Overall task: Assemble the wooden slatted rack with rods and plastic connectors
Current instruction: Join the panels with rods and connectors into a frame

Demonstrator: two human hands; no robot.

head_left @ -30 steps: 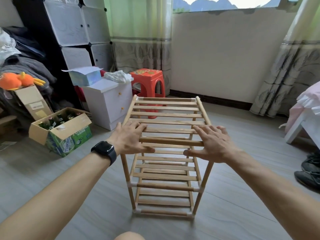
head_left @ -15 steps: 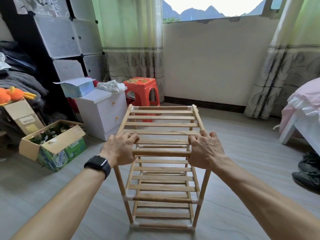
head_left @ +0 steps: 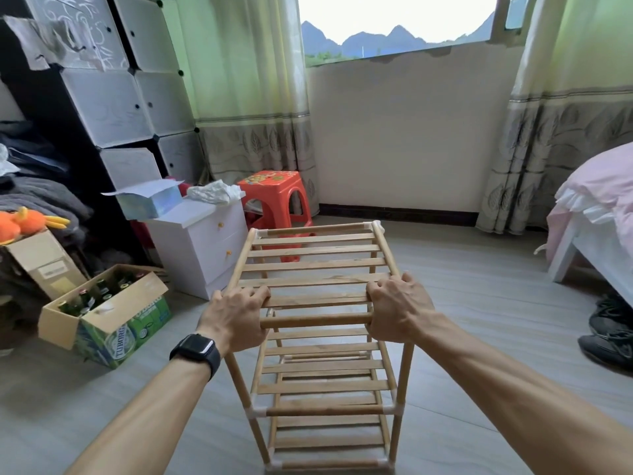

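Floor (head_left: pixel 479 303): grey planks, running to a pale wall (head_left: pixel 404 132) with a dark skirting. A window (head_left: pixel 394 18) above the wall shows hills. Patterned curtains (head_left: pixel 246 97) hang at both sides of it.

Far left: a cabinet (head_left: pixel 113 104) of white cube doors in a black frame, with clothes heaped beside it. Right edge: a bed (head_left: pixel 603 207) with pink covers.

The rack (head_left: pixel 318 265) stands upright on the floor at the centre of the room, near the person. Three slatted tiers show, one above another. Its rods meet in white connectors (head_left: pixel 257 413) at the corners.

Left of the rack stands a white nightstand (head_left: pixel 202 248) carrying an open carton and crumpled paper. A box (head_left: pixel 116 323) of bottles sits on the floor nearer the camera. A red stool (head_left: pixel 274 193) stands behind the rack, against the curtain. Dark shoes (head_left: pixel 613 330) lie by the bed.

Left grip (head_left: pixel 236 317): clamped on the near left corner of the top tier, fingers curled over the frame. Right grip (head_left: pixel 397 311): clamped likewise on the near right corner. A black watch (head_left: pixel 196 353) sits on the left wrist.
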